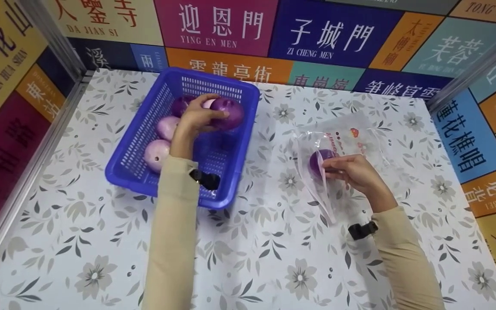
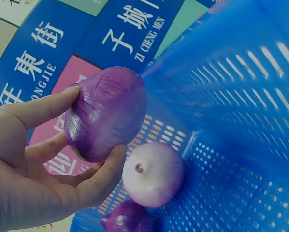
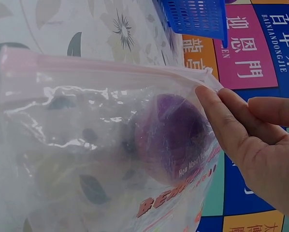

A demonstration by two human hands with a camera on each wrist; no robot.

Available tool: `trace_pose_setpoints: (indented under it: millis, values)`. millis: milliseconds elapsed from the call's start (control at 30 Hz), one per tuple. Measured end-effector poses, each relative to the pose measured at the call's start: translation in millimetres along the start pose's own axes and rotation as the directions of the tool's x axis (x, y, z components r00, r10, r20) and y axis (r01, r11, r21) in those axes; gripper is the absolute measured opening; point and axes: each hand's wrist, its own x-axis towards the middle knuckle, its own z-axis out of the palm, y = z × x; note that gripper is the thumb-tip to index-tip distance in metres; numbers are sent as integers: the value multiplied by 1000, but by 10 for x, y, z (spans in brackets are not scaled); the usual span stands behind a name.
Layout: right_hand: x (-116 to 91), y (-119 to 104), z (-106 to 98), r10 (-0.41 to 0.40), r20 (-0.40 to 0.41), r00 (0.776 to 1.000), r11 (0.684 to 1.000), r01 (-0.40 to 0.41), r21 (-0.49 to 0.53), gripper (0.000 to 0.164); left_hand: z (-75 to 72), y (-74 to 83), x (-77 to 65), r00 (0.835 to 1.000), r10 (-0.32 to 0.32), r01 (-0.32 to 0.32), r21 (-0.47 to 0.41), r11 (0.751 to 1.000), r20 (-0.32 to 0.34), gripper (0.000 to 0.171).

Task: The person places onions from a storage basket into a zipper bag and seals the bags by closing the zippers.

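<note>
My left hand (image 1: 196,116) grips a purple onion (image 2: 107,111) over the far part of a blue basket (image 1: 116,168). Thumb and fingers lie around its sides. Beneath it in the basket are several more onions, among them a pale one (image 1: 158,155) at the near left and a darker one (image 1: 181,105). My right hand (image 1: 355,172) pinches the edge of a clear plastic zip bag (image 1: 347,142) by its mouth. Inside the bag rests a purple onion (image 3: 171,137), seen through the film. Part of the bag's edge is hidden by the fingertips.
A white table (image 1: 248,258) with a grey flower pattern lies under everything. Panels (image 1: 317,38) with printed place names stand behind and at both sides. The bag lies to the right of the basket, with a gap of tabletop between.
</note>
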Motion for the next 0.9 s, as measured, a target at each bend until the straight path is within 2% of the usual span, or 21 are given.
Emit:
trace_pose_setpoints:
  millis: [100, 333, 600, 900]
  values:
    - [-5, -6, 3, 1, -4, 1000, 1000, -1, -2, 23, 49, 37, -32, 1000, 20, -20, 7, 1000, 20, 62]
    - [-10, -20, 9, 12, -6, 1000, 1000, -13, -21, 25, 166, 105, -104, 996, 58, -55, -40, 998, 74, 61]
    - [-7, -14, 0, 8, -2, 1000, 1000, -8, -7, 24, 267, 112, -157, 989, 98, -97, -12, 995, 113, 61]
    - [-8, -13, -8, 1, 4, 1000, 1000, -1, -17, 24, 399, 116, -202, 985, 85, -76, -61, 995, 148, 64]
